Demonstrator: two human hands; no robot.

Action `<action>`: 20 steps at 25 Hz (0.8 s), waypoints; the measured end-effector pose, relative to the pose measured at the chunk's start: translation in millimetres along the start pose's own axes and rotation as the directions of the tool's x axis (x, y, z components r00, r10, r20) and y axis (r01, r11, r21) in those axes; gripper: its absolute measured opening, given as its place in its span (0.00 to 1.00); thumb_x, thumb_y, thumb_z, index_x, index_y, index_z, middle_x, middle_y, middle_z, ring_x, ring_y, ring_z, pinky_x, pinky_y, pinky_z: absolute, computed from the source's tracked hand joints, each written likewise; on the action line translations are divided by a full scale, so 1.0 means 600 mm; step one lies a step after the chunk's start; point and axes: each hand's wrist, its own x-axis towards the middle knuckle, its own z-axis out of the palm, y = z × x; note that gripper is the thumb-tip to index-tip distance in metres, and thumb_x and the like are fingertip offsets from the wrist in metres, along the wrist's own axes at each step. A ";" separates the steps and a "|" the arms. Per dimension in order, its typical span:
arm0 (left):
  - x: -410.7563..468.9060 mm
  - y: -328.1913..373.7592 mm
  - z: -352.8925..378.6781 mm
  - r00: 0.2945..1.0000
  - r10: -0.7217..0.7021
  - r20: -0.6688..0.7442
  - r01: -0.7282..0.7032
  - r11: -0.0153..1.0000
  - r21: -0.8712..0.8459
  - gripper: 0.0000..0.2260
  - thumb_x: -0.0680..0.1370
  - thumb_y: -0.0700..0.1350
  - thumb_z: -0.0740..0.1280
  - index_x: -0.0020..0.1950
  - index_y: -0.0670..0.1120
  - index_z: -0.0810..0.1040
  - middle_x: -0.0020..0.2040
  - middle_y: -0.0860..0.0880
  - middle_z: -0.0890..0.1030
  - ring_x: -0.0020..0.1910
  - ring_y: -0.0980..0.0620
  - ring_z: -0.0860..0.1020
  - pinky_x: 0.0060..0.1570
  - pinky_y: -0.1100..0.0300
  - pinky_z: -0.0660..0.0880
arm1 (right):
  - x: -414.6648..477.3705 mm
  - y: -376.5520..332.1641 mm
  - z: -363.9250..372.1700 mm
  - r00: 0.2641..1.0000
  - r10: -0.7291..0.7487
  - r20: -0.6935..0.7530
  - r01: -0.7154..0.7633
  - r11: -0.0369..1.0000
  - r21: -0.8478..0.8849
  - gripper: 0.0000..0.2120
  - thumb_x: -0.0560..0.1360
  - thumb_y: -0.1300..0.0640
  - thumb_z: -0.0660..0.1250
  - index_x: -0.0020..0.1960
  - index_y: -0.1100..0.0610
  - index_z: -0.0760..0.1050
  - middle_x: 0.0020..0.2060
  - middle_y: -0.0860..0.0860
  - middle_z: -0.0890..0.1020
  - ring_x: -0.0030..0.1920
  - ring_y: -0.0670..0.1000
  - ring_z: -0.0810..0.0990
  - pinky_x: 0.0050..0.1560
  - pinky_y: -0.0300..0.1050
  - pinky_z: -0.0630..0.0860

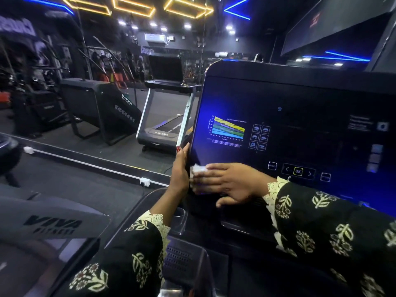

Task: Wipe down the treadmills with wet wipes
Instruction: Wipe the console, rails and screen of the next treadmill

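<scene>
While left hand (180, 170) grips the screen's (300, 125) edge, right hand (227, 183) wipes.
Flat fingers (204, 180) press the wipe (198, 169) at its bottom left; most screen lies rightward.

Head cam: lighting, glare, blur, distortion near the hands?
Head view: dim gym, lit by ceiling strip lights and spots; blue glare on the console at left and lower right; wide-angle bending curves its edges; the wipe under the right hand is overexposed and soft; the left hand gripping the console's edge is clear; text at far right is smeared.
</scene>
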 end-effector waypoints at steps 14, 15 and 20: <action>-0.005 -0.036 -0.012 0.852 0.430 0.300 -0.481 0.415 0.772 0.35 0.80 0.62 0.43 0.78 0.38 0.54 0.79 0.41 0.51 0.78 0.48 0.48 0.74 0.44 0.54 | 0.026 0.144 -0.052 0.740 0.643 -0.198 -0.666 0.742 -0.076 0.34 0.78 0.37 0.46 0.77 0.55 0.56 0.77 0.54 0.57 0.76 0.54 0.56 0.74 0.51 0.49; -0.002 -0.031 -0.010 0.841 0.429 0.330 -0.498 0.373 0.783 0.34 0.80 0.62 0.43 0.78 0.39 0.53 0.79 0.41 0.50 0.78 0.48 0.48 0.74 0.43 0.54 | 0.029 0.154 -0.057 0.643 0.735 -0.217 -0.757 0.653 -0.032 0.34 0.77 0.37 0.46 0.78 0.55 0.54 0.77 0.54 0.55 0.77 0.54 0.54 0.74 0.52 0.49; 0.031 -0.002 0.005 0.790 0.445 0.421 -0.560 0.247 0.791 0.34 0.81 0.61 0.42 0.78 0.39 0.51 0.79 0.41 0.50 0.78 0.47 0.48 0.73 0.41 0.55 | 0.036 0.147 -0.047 0.847 0.519 -0.116 -0.530 0.841 -0.110 0.35 0.77 0.36 0.46 0.78 0.54 0.52 0.77 0.53 0.54 0.77 0.53 0.52 0.75 0.52 0.49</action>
